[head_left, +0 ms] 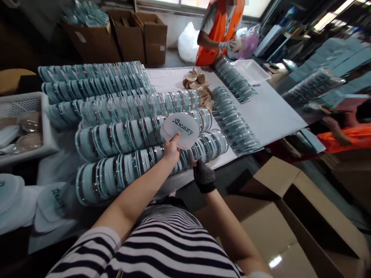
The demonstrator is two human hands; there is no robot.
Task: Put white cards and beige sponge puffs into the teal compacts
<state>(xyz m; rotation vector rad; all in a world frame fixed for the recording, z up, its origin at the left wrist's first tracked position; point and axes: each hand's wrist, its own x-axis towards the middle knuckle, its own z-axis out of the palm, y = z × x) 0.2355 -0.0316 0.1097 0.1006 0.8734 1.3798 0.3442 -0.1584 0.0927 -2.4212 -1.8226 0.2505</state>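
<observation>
My bare left hand (173,150) is closed on a small fanned stack of white round cards (185,135), its thumb on top. The upper card has dark lettering that reads "beauty". My right hand (204,177) wears a black fingerless glove just below and to the right of the cards. One of its fingers stretches up towards their lower edge, slightly blurred; whether it touches them I cannot tell. Nothing shows in this hand. Beneath both hands lie long rows of clear round containers (124,135) with pale blue-green discs inside, set on edge.
More white cards (53,204) lie at the lower left, near a white crate (43,123). Beige puffs (197,79) are heaped mid-table (269,112). Open cardboard boxes (272,224) stand at my right. A person in an orange vest (213,23) works across the table; another is at far right.
</observation>
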